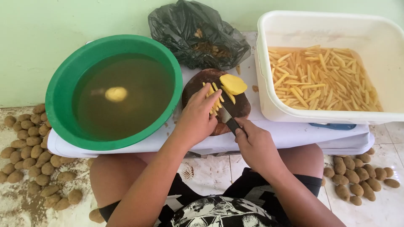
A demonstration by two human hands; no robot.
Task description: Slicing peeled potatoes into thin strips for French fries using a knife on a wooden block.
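Head view, looking down on a low white table (290, 134).

Left hand (198, 117): laid palm-down on the round brown board (242, 107), fingers extended and pressed onto a bundle of cut potato sticks (212, 94). Hand is open-flat, holding the sticks in place, not closed around them.

Right hand (254, 145): closed around the dark handle of a knife (228, 114). Blade is seen lying across the board just right of the left fingertips, among the sticks.

A peeled potato piece (232, 84), pale yellow, rests on the far part of the board, just beside the sticks.

Surroundings: green basin (63, 84) to the left of the board, filled with cloudy water; one peeled potato (116, 93) is seen in it. White tub (269, 75) to the right, holding many cut fries (320, 80) in water. Black bag (189, 29) behind the board, peelings visible inside. Unpeeled potatoes are heaped on the floor at left (31, 155) and at right (357, 178). The person's knees are seen under the table edge.
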